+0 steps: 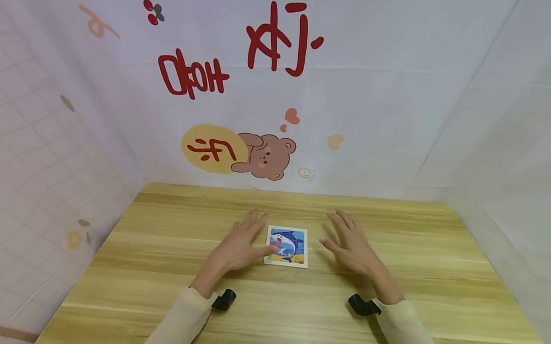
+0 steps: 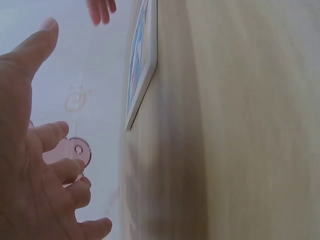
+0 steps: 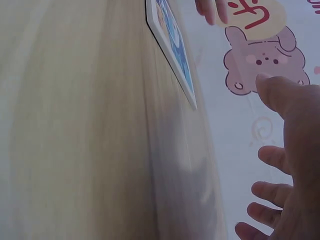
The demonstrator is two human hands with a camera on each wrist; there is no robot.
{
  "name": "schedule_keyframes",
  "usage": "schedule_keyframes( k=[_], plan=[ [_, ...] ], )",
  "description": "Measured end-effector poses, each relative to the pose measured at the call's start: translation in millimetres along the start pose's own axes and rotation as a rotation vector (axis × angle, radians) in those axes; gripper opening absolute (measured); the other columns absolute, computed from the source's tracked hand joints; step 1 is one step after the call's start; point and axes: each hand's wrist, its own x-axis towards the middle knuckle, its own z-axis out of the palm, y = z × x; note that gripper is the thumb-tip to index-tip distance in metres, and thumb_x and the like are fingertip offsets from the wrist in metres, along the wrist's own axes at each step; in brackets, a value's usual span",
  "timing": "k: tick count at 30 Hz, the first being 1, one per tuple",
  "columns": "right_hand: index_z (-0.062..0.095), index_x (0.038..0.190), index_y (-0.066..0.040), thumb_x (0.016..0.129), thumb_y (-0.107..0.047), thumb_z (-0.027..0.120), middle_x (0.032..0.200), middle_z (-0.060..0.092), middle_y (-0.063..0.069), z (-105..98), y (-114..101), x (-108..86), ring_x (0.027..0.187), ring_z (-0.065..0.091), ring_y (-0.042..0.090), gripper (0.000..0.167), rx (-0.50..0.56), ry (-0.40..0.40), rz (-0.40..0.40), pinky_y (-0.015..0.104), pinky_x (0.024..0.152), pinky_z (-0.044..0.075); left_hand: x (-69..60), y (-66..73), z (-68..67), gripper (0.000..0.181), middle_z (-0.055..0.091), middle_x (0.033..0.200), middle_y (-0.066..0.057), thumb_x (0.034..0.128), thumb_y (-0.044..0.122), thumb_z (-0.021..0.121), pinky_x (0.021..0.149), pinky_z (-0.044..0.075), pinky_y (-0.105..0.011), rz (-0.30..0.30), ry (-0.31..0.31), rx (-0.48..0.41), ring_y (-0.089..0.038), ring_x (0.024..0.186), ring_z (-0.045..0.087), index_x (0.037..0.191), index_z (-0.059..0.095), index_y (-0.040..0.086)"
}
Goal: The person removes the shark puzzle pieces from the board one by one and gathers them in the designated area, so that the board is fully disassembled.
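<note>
Here, the left hand [image 1: 239,247] and right hand [image 1: 355,249] are hovering, fingers loosely spread. A picture card [image 1: 294,245] is lying between them.

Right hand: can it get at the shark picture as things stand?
Likely yes: the right hand is empty, just beside the shark picture, and no object shows between them.

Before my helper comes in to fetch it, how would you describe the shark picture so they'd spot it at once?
On the table, between the left hand and right hand, lies the squarish shark picture. Unlike the bear on the backdrop, it shows a blue shark inside a white border.
</note>
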Motion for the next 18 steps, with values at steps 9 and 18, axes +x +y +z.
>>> schedule_keyframes(
  k=[9,18],
  plan=[
    [0.043,0.156,-0.014,0.098,-0.046,0.068,0.166,0.032,0.016,13.9,-13.3,16.2,0.153,0.027,0.041,0.071,0.083,-0.025,0.006,0.069,0.118,0.029,12.0,13.8,10.3,0.094,0.016,0.173,-0.008,0.0871,0.066,0.069,0.128,0.020,-0.057,0.051,-0.102,-0.005,-0.028,0.162,0.010,0.163,0.033,0.024],
    [0.056,0.146,-0.010,0.094,-0.031,0.075,0.154,0.047,0.017,25.9,-22.7,31.4,0.144,0.043,0.041,0.058,0.117,-0.031,-0.033,0.065,0.116,0.036,20.5,26.7,21.3,0.088,0.015,0.174,-0.008,0.0901,0.055,0.073,0.128,0.020,-0.056,0.123,-0.247,0.011,-0.031,0.162,0.005,0.162,0.034,0.024]
  ],
)
